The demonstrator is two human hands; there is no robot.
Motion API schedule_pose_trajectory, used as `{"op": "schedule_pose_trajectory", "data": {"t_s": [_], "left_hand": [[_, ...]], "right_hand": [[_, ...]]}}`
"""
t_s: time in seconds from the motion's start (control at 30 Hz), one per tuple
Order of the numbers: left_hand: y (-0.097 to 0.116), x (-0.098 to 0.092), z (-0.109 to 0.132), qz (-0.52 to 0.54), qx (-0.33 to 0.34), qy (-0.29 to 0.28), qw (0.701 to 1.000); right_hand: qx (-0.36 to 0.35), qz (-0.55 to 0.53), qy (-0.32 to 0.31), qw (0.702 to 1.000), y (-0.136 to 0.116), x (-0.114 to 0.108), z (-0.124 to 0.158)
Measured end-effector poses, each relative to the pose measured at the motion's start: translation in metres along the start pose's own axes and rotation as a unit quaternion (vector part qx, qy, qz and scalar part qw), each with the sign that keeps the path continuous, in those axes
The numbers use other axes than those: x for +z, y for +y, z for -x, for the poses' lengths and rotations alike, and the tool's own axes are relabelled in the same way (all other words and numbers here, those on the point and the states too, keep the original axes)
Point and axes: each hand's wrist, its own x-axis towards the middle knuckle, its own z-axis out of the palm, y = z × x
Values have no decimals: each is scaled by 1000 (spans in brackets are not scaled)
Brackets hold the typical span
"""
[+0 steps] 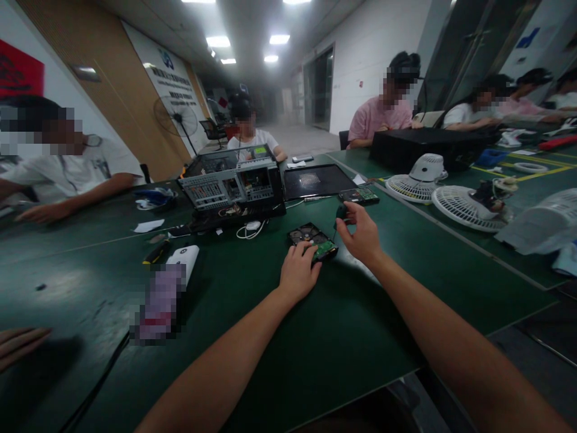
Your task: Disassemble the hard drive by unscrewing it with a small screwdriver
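Observation:
A hard drive (pixel 307 232) lies on the green table with its green circuit board (pixel 325 247) showing at the near right. My left hand (pixel 299 270) is closed on its near side, fingers over the top and thumb by the near edge. In my right hand (pixel 363 231) is a screwdriver (pixel 341 211), its dark handle pinched between thumb and fingers. The thin shaft points down at the circuit board's right corner; whether the tip touches a screw is too small to tell. Another hard drive (pixel 360 195) with a circuit board rests farther back.
An open computer case (pixel 229 186) stands behind, beside a black panel (pixel 318 180). Fan parts (pixel 417 180) lie to the right. At left are a phone (pixel 164 294) with a cable and a yellow-black tool (pixel 156 252). Another person's hand (pixel 22 346) rests at the left edge; several people sit around.

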Motion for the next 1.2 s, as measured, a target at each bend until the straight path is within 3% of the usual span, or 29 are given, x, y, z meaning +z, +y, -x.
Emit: {"op": "schedule_pose_trajectory", "data": {"t_s": [0.4, 0.67, 0.93, 1.2], "left_hand": [[2, -2, 0, 4, -6, -7, 1000], [2, -1, 1, 4, -1, -1, 1000], [1, -2, 0, 1, 0, -2, 1000], [1, -2, 0, 3, -5, -6, 1000]], "right_hand": [[12, 27, 21, 999, 0, -1, -2], [-47, 7, 19, 999, -5, -5, -3], [-21, 31, 34, 999, -8, -6, -5], [-21, 13, 1, 1000, -10, -11, -6]]}}
